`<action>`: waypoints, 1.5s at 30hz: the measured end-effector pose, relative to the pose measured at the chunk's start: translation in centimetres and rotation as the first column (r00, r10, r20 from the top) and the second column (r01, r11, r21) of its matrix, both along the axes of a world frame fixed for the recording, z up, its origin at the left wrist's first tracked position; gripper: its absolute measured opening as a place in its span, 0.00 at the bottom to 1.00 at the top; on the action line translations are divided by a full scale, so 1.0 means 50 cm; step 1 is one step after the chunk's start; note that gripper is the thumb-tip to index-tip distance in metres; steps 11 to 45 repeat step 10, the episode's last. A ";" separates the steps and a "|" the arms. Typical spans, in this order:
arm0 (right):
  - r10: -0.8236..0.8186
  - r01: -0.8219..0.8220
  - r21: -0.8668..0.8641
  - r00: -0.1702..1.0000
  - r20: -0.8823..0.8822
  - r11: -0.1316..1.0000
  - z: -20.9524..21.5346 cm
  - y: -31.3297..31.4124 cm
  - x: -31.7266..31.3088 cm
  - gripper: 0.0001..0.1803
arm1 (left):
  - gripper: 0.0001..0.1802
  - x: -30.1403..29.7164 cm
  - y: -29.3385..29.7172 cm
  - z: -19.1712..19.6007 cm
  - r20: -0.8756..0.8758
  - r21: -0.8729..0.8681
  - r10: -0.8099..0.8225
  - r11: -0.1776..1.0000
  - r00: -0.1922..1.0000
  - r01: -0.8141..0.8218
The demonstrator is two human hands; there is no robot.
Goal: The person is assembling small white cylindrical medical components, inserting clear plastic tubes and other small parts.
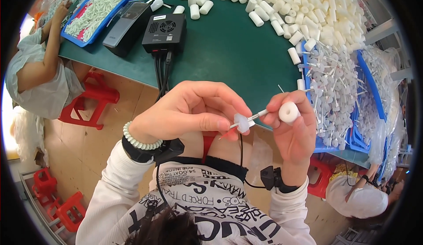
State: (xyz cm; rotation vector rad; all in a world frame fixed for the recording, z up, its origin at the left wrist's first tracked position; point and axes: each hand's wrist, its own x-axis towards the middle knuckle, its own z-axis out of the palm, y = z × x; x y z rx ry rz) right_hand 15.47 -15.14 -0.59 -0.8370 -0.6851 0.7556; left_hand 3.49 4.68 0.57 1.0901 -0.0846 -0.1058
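My left hand [189,112] is closed, thumb and fingers pinching a thin rod with a cloudy translucent disc [241,123] on it. Closed as well, my right hand [293,132] grips a short white cylinder [290,117], whose end with a round hole faces up. Its thumb and index finger also hold the white tip of a thin metallic piece [263,112] that reaches toward the disc. The two hands meet above my lap, just off the table edge. Whether the metallic piece and the rod are joined cannot be made out.
A big heap of white cylinders [308,7] covers the far right of the green table [220,46]. Blue trays of disc-and-rod pieces [330,95] stand at right. A black box [165,32] with cables and a tray of small pale sticks [99,13] lie left. People sit on both sides.
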 end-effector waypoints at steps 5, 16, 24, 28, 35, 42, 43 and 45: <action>-0.034 0.033 -0.044 0.999 -0.029 0.998 0.010 -0.002 -0.013 0.17 | 0.08 -0.005 -0.021 -0.020 0.065 -0.098 0.068 0.993 0.996 -0.061; -0.117 0.164 -0.205 0.967 0.226 0.965 -0.008 -0.032 0.011 0.19 | 0.12 -0.006 -0.030 -0.048 0.091 -0.220 0.081 0.974 0.992 -0.060; -0.117 0.164 -0.205 0.967 0.226 0.965 -0.008 -0.032 0.011 0.19 | 0.12 -0.006 -0.030 -0.048 0.091 -0.220 0.081 0.974 0.992 -0.060; -0.117 0.164 -0.205 0.967 0.226 0.965 -0.008 -0.032 0.011 0.19 | 0.12 -0.006 -0.030 -0.048 0.091 -0.220 0.081 0.974 0.992 -0.060; -0.117 0.164 -0.205 0.967 0.226 0.965 -0.008 -0.032 0.011 0.19 | 0.12 -0.006 -0.030 -0.048 0.091 -0.220 0.081 0.974 0.992 -0.060; -0.117 0.164 -0.205 0.967 0.226 0.965 -0.008 -0.032 0.011 0.19 | 0.12 -0.006 -0.030 -0.048 0.091 -0.220 0.081 0.974 0.992 -0.060; -0.117 0.164 -0.205 0.967 0.226 0.965 -0.008 -0.032 0.011 0.19 | 0.12 -0.006 -0.030 -0.048 0.091 -0.220 0.081 0.974 0.992 -0.060; -0.117 0.164 -0.205 0.967 0.226 0.965 -0.008 -0.032 0.011 0.19 | 0.12 -0.006 -0.030 -0.048 0.091 -0.220 0.081 0.974 0.992 -0.060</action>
